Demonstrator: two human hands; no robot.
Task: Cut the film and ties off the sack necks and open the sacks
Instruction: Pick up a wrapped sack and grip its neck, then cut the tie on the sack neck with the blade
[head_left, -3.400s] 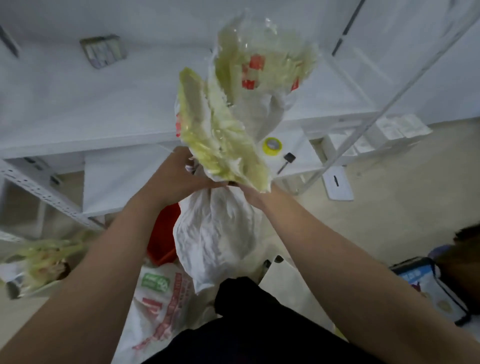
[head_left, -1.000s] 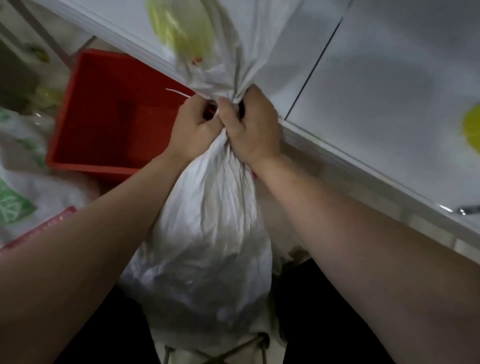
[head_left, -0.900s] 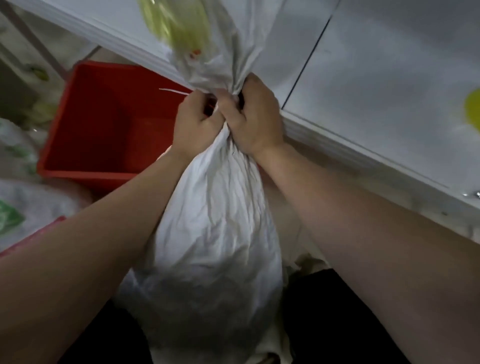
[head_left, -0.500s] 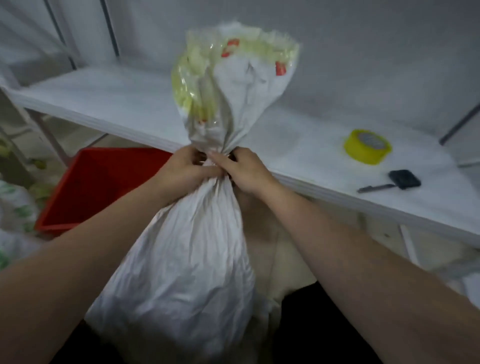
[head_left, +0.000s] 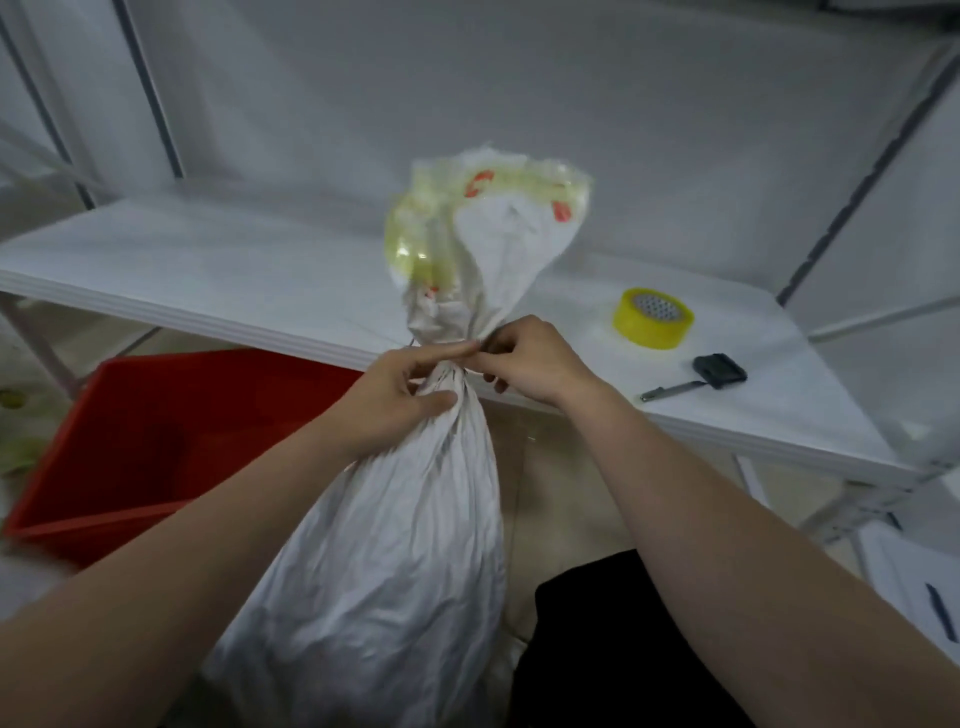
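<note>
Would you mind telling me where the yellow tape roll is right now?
In the head view, the yellow tape roll lies on the white table, right of the sack, just beyond the black-handled tool.

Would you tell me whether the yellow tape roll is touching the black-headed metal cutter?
Apart: the head view shows white tabletop between the yellow tape roll and the black-headed metal cutter.

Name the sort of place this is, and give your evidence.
Probably a storeroom or packing room: white metal-framed shelving, a red crate on the floor, and a tied white sack.
</note>
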